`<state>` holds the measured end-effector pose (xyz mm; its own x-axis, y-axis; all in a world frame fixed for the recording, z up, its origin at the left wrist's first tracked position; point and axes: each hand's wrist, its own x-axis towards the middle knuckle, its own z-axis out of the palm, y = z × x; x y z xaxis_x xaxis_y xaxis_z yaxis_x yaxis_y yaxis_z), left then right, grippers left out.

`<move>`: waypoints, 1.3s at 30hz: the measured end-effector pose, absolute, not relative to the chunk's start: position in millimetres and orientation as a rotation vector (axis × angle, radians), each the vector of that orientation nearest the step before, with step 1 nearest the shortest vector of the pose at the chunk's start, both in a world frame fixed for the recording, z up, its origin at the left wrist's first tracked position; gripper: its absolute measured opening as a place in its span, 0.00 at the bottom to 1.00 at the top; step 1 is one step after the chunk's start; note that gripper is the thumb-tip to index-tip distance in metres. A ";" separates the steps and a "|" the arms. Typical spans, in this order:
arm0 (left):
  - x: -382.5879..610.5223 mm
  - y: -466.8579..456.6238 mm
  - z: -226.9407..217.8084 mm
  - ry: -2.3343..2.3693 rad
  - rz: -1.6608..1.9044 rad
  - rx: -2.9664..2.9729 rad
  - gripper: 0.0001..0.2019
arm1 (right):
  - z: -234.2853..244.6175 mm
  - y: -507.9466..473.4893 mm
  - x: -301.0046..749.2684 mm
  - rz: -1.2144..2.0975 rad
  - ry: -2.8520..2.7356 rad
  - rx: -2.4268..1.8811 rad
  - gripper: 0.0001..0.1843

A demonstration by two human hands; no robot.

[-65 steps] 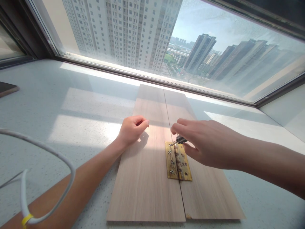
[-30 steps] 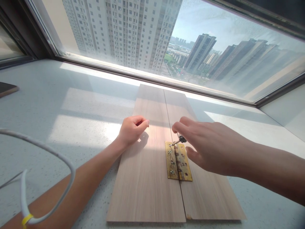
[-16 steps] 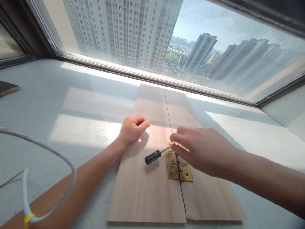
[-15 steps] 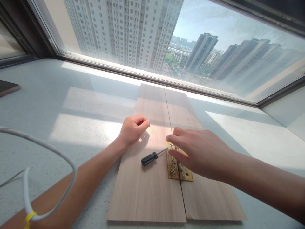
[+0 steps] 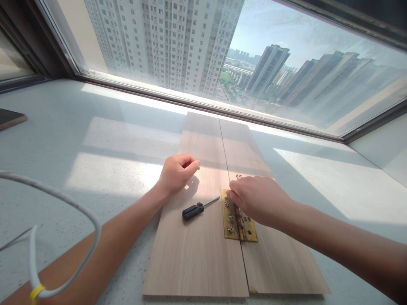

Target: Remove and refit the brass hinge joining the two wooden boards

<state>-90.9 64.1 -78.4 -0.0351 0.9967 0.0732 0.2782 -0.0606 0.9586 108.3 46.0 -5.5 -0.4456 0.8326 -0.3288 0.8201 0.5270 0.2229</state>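
Note:
My right hand [image 5: 259, 197] is closed, fingertips pinched together at the upper end of a brass hinge [image 5: 231, 233]; what they hold, if anything, is hidden. Across the seam of two wooden boards lies the hinge, with several screws standing in its left leaf. A black-handled screwdriver [image 5: 193, 212] rests on the left board [image 5: 193, 262], tip just left of the hinge. Near the upper middle of that board, my left hand [image 5: 178, 171] is curled, thumb against the fingers; its inside is hidden. Small screws [image 5: 238, 176] show just beyond my right hand on the right board [image 5: 282, 267].
Both boards lie on a pale speckled sill [image 5: 104, 140] below a large window [image 5: 203, 51]. A white cable [image 5: 76, 203] loops across the lower left, over my left forearm. A dark flat object [image 5: 11, 118] sits at the left edge.
The screwdriver has shifted left, off the hinge. My right hand has closed its fingers, uncovering the loose screws behind it. My left hand has stayed in place.

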 end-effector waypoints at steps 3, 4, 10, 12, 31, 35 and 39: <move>-91.0 64.0 -78.0 1.412 1.157 1.459 0.13 | -6.4 49.5 112.7 0.049 2.491 1.191 0.10; -91.1 63.9 -77.8 1.410 1.161 1.461 0.13 | -5.5 50.8 114.7 0.060 2.532 1.101 0.09; -91.6 62.8 -76.7 1.405 1.146 1.446 0.12 | 5.1 56.7 124.7 0.149 2.656 0.930 0.08; -91.6 62.9 -76.6 1.402 1.145 1.438 0.12 | 8.8 58.8 130.2 0.136 2.664 1.035 0.10; -91.4 63.3 -77.7 1.395 1.141 1.426 0.12 | -10.5 97.4 194.9 -0.382 2.384 2.088 0.25; -91.6 62.6 -76.9 1.398 1.143 1.433 0.12 | -4.2 91.4 186.5 -0.390 2.625 1.972 0.20; -91.5 62.0 -76.4 1.403 1.138 1.428 0.12 | 0.4 61.5 149.0 -0.384 2.849 1.588 0.18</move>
<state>-91.5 62.0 -76.4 -0.0269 0.9980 0.0580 0.2626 -0.0489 0.9637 149.0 61.5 0.4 -0.5248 0.8512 0.0103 0.8180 0.5076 -0.2706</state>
